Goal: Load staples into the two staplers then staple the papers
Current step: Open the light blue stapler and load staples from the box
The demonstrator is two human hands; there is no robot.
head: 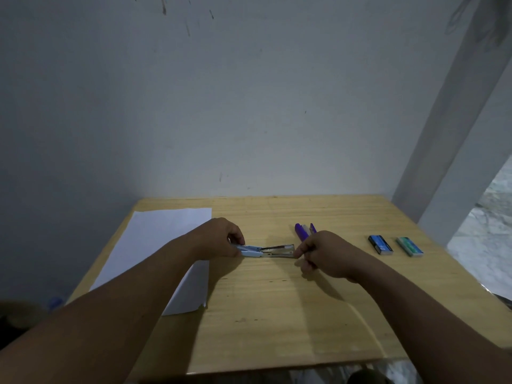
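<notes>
The blue stapler lies mid-table, its metal tray drawn out rightward. Your left hand grips its body, fingers curled round it; your right hand pinches the tray's end. Behind that hand stands the purple stapler. Papers lie left, two staple boxes right.

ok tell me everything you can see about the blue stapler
The blue stapler is small, with a pale blue plastic-looking body and a shiny metal staple tray drawn out to its right. It lies lengthwise, left to right, low over the wooden table near the middle, just right of the paper. The left hand grips the blue body from above; the right hand pinches the far end of the metal tray. Whether staples sit in the tray cannot be told.
</notes>
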